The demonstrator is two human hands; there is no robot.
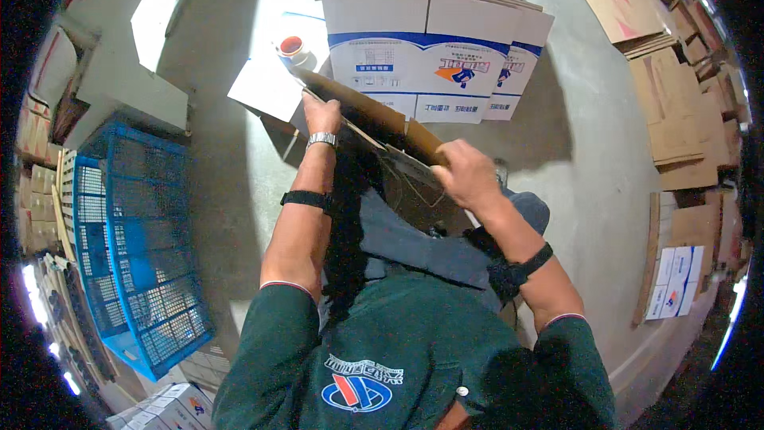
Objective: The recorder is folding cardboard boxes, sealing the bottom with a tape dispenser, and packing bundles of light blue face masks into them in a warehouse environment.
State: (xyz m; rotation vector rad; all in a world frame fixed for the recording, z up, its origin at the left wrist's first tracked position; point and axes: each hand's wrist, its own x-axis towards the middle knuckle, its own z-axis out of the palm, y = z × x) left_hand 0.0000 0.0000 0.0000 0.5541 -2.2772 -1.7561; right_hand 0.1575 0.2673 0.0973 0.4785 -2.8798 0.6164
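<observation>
Head view: left hand (321, 118) and right hand (465, 173) grasp a brown, flat-panelled cardboard carton (380, 117) (probably light, stiff, creasable); its edges seem the best hold, though shadow obscures its lower part.

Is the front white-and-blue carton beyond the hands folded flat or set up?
Folded flat: the carton looks thin, with layered edges behind it.

The grey floor (601, 167) carries a blue crate (142, 272) at the frame's left, white cartons (382, 40) upper centre and brown cardboard (667, 103) along the right.
</observation>
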